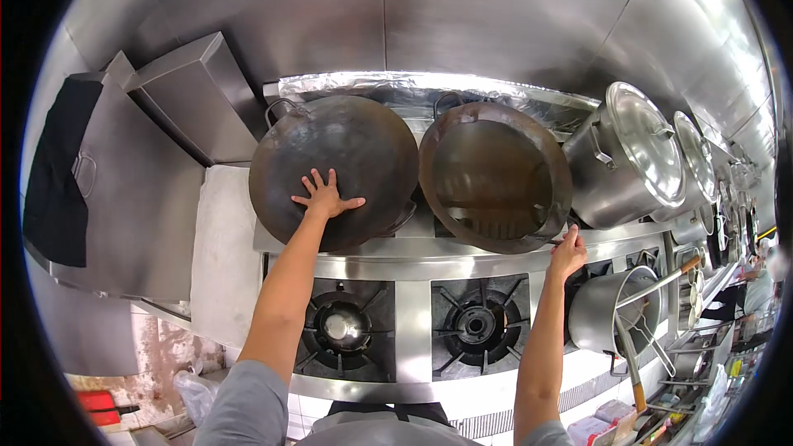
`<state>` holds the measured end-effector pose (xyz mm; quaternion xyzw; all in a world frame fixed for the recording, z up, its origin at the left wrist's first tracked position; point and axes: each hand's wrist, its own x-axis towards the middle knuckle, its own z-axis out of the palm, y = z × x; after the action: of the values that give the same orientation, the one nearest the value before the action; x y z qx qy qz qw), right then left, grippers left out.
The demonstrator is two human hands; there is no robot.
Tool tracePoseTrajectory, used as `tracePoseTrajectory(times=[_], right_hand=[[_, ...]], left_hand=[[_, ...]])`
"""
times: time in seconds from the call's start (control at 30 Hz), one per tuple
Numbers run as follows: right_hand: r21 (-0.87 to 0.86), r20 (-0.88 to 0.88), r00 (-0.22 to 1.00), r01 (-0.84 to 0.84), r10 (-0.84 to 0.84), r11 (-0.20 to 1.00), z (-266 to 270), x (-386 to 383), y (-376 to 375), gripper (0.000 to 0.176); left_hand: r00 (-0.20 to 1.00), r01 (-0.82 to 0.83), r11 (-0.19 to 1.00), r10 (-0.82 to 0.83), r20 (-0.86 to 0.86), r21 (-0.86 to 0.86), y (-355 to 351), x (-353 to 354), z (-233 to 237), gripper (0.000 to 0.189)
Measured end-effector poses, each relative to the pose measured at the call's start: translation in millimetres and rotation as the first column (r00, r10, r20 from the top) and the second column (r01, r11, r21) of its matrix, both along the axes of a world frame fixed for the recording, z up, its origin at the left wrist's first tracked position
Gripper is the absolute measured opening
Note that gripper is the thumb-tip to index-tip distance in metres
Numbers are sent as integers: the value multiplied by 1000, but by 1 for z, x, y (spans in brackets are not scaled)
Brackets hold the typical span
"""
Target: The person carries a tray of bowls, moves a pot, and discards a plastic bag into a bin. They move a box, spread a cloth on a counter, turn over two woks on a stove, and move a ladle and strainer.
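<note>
Left grip splayed flat on left wok; right grip pinches right wok rim; 2 burners, steel walls.

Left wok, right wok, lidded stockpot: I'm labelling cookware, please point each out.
left wok [347, 144], head view, dark middle surface
right wok [496, 173], head view, inner bowl
lidded stockpot [599, 190], head view, side wall

A commercial kitchen: steel walls, gas burners, big woks, stockpots.
</note>
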<state>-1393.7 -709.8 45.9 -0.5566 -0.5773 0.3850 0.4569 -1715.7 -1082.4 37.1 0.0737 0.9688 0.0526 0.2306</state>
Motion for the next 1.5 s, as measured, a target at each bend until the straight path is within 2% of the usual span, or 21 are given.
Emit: tracePoseTrajectory(times=[0.33,0.6,0.63,0.83,0.97,1.17,1.23,1.27,1.33,1.37,1.43,1.47,1.5], right_hand=[[-7,-17,997,-76,76,997,6,3,2,45],[-2,-99,991,-94,93,996,-1,10,3,48],[-43,-125,987,-110,104,993,7,10,-2,47],[-19,5,995,-104,104,994,4,18,1,53],[-69,-69,988,-141,137,988,6,22,-3,55],[-98,-44,983,-183,179,978,19,29,-13,56],[-76,-45,980,-195,192,978,22,37,-15,58],[-76,-46,979,-201,198,977,25,42,-16,58],[-55,-38,977,-213,212,975,31,53,-18,58],[-38,-47,972,-234,232,972,34,58,-22,58],[-51,-47,972,-230,228,972,35,73,-28,59],[-67,-43,975,-221,218,973,37,80,-31,61],[-59,-59,979,-199,195,978,39,86,-35,59]], left_hand=[[1000,12,1000,-12,9,-11,-10,1,1,128],[1000,25,1000,-25,7,-6,-10,2,1,127],[1000,21,1000,-21,6,-5,-11,2,1,127],[999,30,1000,-30,14,-3,-15,5,6,128],[999,43,999,-43,3,-17,-20,7,3,127],[998,49,999,-48,32,-5,-25,10,10,126],[998,57,993,-55,-13,101,-30,13,14,121],[999,51,994,-49,-14,100,-34,16,17,121],[991,98,966,-75,-107,238,-43,26,30,111],[992,93,967,-68,-110,239,-50,36,42,111],[946,196,941,-106,-308,277,-68,60,65,84],[946,186,943,-96,-309,277,-81,68,76,84],[917,268,837,-71,-392,476,-98,76,85,67]])
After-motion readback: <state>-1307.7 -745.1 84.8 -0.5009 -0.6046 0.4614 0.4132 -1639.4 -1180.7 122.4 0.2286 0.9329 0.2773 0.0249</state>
